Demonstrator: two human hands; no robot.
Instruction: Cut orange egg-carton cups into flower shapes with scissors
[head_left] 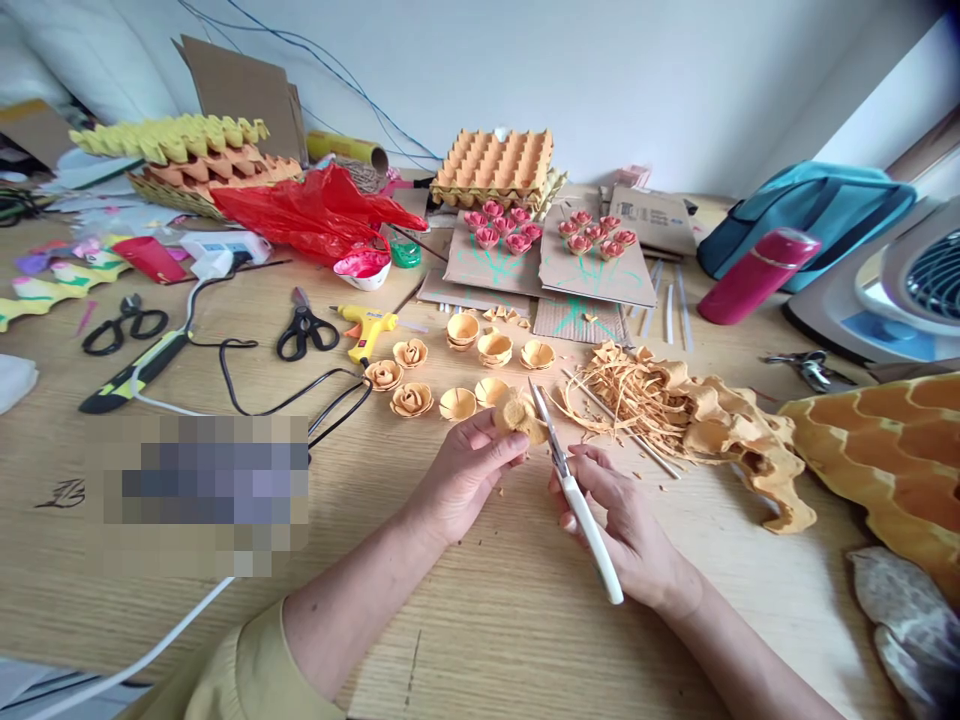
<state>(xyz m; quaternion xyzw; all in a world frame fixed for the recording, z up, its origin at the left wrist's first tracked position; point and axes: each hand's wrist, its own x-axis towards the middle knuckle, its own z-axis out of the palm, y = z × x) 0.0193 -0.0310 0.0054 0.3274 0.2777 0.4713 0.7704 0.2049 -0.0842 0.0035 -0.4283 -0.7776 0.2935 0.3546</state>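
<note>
My left hand point(469, 475) pinches an orange egg-carton cup point(519, 415) between thumb and fingers. White-handled scissors point(581, 505) are gripped in my right hand point(619, 525), their blades pointing up along the cup's right side. Whether the blades bite into the cup, I cannot tell. Just beyond my hands sit several loose carton cups point(495, 348), some of them stacked. To their left lie 3 rolled carton roses point(411, 400). A heap of thin carton trimmings point(630, 395) and a torn carton piece point(735, 430) lie to the right.
A yellow glue gun point(367, 328), black scissors point(306, 330) and a utility knife point(139, 372) lie left, among cables. Pink flowers point(502, 232) on cardboard stand behind. Egg trays point(491, 165), a pink bottle point(759, 275) and a fan point(892, 270) stand farther off. A blurred patch hides something at left.
</note>
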